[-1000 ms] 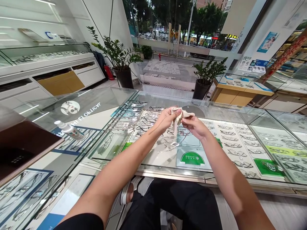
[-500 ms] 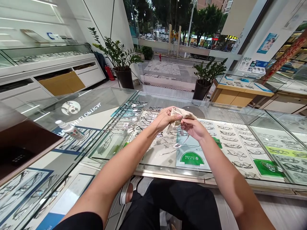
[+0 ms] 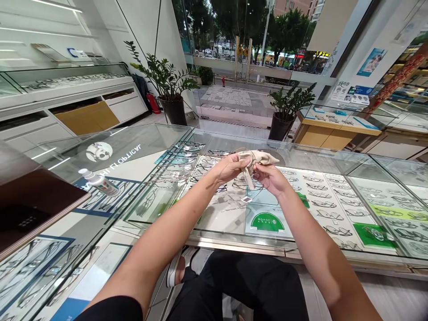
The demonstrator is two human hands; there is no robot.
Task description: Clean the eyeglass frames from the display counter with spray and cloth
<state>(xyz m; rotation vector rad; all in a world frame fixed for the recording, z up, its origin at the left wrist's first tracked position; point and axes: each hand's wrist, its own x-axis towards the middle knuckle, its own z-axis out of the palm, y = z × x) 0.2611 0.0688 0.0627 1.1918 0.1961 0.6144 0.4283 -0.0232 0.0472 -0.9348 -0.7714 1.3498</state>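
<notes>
Above the glass counter, my left hand is closed on a crumpled beige cloth, thumb on top. Close against it, my right hand pinches a thin-framed pair of eyeglasses at the cloth's lower edge. The cloth and my fingers hide most of the frame; a slim temple shows below them. A small white tag hangs under the hands.
Rows of eyeglasses lie inside the glass display counter, with a green sign under the glass. A white spray bottle stands to the left beside a dark brown panel. Potted plants stand beyond.
The cloth has shifted and been refolded between my fingers, with a flap now hanging lower in the middle. My left hand has moved slightly; the tag has swung a little.
</notes>
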